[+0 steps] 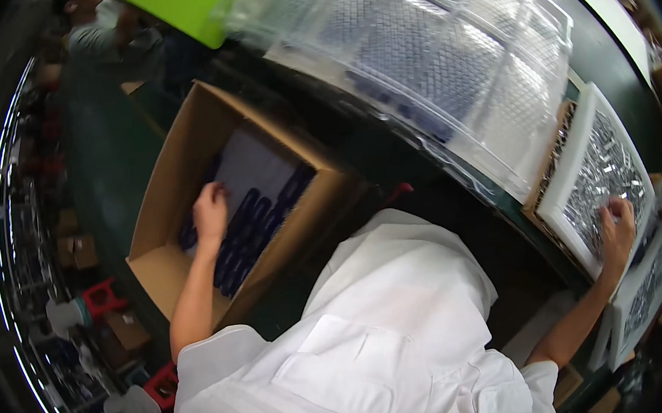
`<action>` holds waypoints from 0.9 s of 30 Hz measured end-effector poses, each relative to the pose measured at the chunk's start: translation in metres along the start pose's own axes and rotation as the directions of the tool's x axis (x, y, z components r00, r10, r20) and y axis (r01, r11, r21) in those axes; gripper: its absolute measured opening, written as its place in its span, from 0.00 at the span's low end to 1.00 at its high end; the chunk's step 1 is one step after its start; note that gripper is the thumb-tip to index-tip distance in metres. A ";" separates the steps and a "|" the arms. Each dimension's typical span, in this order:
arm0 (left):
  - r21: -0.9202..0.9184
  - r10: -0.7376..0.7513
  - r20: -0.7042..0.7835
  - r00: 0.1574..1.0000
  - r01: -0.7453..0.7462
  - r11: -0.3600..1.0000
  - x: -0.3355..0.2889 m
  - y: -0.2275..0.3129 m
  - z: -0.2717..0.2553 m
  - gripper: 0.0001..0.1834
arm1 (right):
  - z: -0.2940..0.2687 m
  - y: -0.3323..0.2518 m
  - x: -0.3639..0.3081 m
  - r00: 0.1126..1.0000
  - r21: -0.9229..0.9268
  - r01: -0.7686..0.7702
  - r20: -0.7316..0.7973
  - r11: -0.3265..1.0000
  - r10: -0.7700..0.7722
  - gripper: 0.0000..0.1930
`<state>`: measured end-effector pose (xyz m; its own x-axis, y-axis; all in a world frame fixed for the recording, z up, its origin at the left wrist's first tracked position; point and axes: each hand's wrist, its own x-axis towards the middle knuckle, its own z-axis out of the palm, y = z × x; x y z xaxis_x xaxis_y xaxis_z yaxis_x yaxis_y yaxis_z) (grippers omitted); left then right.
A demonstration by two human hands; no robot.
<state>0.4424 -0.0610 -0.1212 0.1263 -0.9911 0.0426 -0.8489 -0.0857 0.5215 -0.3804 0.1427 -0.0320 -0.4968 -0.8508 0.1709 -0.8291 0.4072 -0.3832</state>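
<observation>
Your left hand (pixel 211 214) curls inside a cardboard box (pixel 167 174), your right hand (pixel 618 228) over a white tray (pixel 556 205) of small metal pieces (pixel 601 160); whether either pinches anything is unclear.

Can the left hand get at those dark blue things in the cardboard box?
Probably yes: the left hand is right over the open cardboard box, close to the dark blue pieces, and nothing seems to cover the ones showing.

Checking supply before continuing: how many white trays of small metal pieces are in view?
2: the upper tray is under the right hand; the lower tray shows just below it in the picture. Others may be hidden.
</observation>
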 end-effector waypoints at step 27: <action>0.260 -0.225 0.140 0.964 0.183 0.948 0.043 0.004 0.058 0.22 | 0.001 0.018 -0.025 0.946 0.637 -0.033 -0.229 0.770 0.230 0.12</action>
<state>0.4143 -0.1102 -0.1670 0.2409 -0.9506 -0.1957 -0.9152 -0.2897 0.2803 -0.3831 0.1709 -0.0441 -0.7193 -0.6350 0.2817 -0.4591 0.1300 -0.8788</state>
